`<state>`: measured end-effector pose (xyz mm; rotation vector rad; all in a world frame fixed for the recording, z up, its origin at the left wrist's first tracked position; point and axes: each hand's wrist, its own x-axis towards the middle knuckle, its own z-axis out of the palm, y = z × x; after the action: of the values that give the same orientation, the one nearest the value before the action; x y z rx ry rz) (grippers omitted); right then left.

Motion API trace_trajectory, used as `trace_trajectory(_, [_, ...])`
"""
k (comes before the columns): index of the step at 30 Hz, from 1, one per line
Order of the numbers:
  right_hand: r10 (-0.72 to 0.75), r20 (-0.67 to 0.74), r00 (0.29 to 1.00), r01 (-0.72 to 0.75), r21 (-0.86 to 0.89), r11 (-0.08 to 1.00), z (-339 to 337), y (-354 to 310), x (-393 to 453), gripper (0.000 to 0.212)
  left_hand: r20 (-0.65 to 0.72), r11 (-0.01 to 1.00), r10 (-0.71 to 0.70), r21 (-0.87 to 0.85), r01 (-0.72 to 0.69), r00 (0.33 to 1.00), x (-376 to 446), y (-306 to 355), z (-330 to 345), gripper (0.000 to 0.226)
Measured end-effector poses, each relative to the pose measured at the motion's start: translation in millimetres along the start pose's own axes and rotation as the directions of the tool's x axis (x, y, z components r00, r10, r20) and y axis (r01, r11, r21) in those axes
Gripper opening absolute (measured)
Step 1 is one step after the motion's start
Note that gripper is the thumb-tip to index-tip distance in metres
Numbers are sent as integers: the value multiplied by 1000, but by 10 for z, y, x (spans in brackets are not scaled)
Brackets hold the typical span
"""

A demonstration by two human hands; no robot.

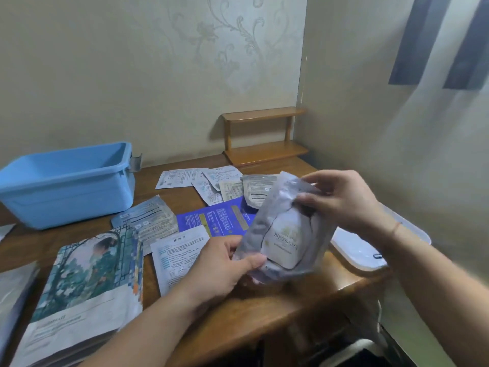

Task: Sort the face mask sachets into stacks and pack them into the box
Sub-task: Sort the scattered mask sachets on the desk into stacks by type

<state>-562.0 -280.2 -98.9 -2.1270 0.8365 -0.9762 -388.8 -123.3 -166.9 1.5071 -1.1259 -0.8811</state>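
I hold a silvery-lilac sachet (284, 229) with an oval label up over the table's right part. My left hand (219, 266) grips its lower edge and my right hand (341, 202) pinches its upper right edge. Below, loose sachets lie scattered: a dark blue one (211, 217), a white one with blue print (177, 258), grey-blue ones (148, 218) and several pale ones (201, 178) further back. A stack of teal picture sachets (87, 284) sits at the front left. The open light-blue plastic box (68, 178) stands at the back left; its inside looks bare.
A small wooden two-tier shelf (264, 136) stands in the back corner against the wall. A white lid (362, 250) overhangs the wooden table (254, 313) at its right edge. More pale packets (13, 292) lie at the far left edge.
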Motion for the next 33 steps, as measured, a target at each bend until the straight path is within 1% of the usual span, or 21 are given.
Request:
trace_trajectory(2, [113, 136, 984, -110, -33, 993, 29, 5, 217, 24, 42, 997, -38, -65, 40, 998, -35, 19, 25, 7])
trace_trajectory(4, [162, 215, 963, -166, 1, 986, 88, 25, 315, 17, 46, 994, -50, -96, 54, 998, -58, 11, 25, 11])
trace_trajectory(6, [160, 238, 958, -172, 33, 984, 147, 36, 360, 11, 71, 987, -58, -148, 68, 996, -84, 9, 11, 16])
trace_trajectory(9, [130, 281, 951, -150, 48, 988, 219, 2, 415, 9, 167, 952, -89, -277, 133, 982, -141, 64, 6, 20])
trace_trajectory(11, [127, 375, 918, -145, 20, 989, 252, -43, 434, 15, 215, 908, -115, -372, 190, 970, -152, 120, 12, 23])
trace_trajectory(12, [136, 430, 892, -152, 3, 988, 266, -68, 439, 18, 203, 893, -133, -399, 206, 970, -143, 140, 16, 24])
trace_trajectory(13, [139, 464, 875, -152, -9, 988, 286, -98, 446, 20, 166, 888, -150, -410, 207, 975, -127, 155, 25, 24])
trace_trajectory(14, [119, 451, 884, -129, -9, 992, 312, -123, 447, 20, 117, 889, -163, -413, 197, 980, -117, 173, 34, 21])
trace_trajectory(15, [86, 368, 926, -91, -4, 996, 347, -141, 439, 20, 66, 890, -166, -420, 178, 984, -108, 187, 37, 18])
trace_trajectory(16, [59, 213, 975, -62, 9, 998, 385, -132, 419, 23, 24, 883, -161, -442, 154, 987, -105, 203, 32, 16])
trace_trajectory(17, [70, 39, 997, -73, 74, 995, 420, -118, 363, 29, -9, 870, -150, -476, 127, 989, -108, 217, 14, 14])
trace_trajectory(18, [121, -55, 991, -108, 190, 976, 450, -107, 274, 39, -35, 855, -136, -510, 99, 990, -116, 233, -20, 13])
trace_trajectory(19, [172, -20, 985, -156, 325, 933, 476, -95, 155, 49, -61, 844, -127, -532, 76, 990, -126, 247, -67, 13])
trace_trajectory(21, [165, 260, 952, -281, 516, 810, 548, -108, -98, 59, -112, 838, -119, -544, 39, 986, -153, 299, -189, 15])
trace_trajectory(22, [126, 371, 920, -322, 533, 782, 589, -126, -205, 53, -137, 839, -112, -543, 20, 984, -167, 337, -265, 15])
trace_trajectory(23, [79, 426, 901, -323, 540, 777, 630, -164, -293, 43, -160, 842, -102, -540, 0, 982, -183, 383, -349, 14])
trace_trajectory(25, [1, 434, 901, -273, 565, 778, 727, -317, -392, 30, -198, 860, -61, -508, -49, 978, -233, 490, -579, 15])
trace_trajectory(26, [-13, 429, 903, -263, 577, 774, 779, -406, -411, 30, -220, 878, -32, -473, -77, 975, -265, 548, -722, 17])
trace_trajectory(28, [-12, 443, 896, -274, 574, 772, 882, -608, -424, 38, -305, 916, 17, -376, -137, 952, -340, 644, -1051, 17])
trace_trajectory(30, [-23, 451, 892, -274, 582, 765, 1027, -844, -416, 52, -411, 941, 45, -288, -176, 911, -448, 701, -1410, 13])
trace_trajectory(33, [-95, 422, 902, -179, 563, 807, 1343, -1269, -435, 69, -560, 958, 38, -215, -190, 828, -681, 715, -1961, 18])
